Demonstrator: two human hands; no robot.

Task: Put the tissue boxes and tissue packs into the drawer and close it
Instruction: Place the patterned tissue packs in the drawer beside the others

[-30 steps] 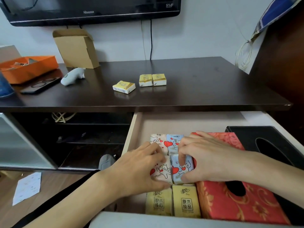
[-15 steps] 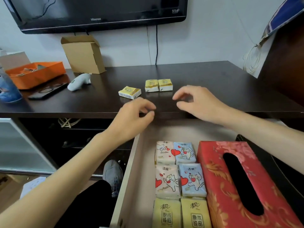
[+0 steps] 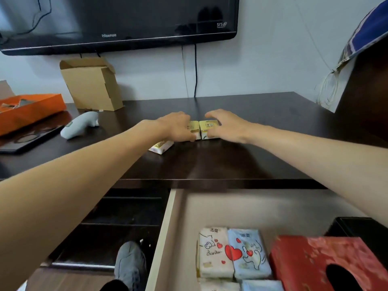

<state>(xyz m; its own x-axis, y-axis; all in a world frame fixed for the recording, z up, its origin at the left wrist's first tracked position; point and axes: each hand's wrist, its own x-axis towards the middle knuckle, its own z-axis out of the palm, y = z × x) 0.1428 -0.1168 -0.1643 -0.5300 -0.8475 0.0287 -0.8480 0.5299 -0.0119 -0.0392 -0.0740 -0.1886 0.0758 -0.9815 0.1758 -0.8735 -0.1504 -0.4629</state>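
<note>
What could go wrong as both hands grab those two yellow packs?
1. The left hand and right hand each close on one of two touching yellow packs; a pinch may drag its neighbour.
2. The third yellow pack lies half hidden under the left wrist and could be knocked or forgotten.
3. The drawer is open; lowering forearms could bump its edge.

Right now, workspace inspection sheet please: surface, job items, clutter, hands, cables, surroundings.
Surface: dark tabletop, open drawer below.
Job's things: three yellow tissue packs on top; patterned packs, red tissue box in drawer.
Clutter: cardboard box, orange tray, grey gadget.
Hands: left hand and right hand each closing on a yellow pack.
Cables: black cord down wall.
Surroundings: TV, shelves lower left.
</note>
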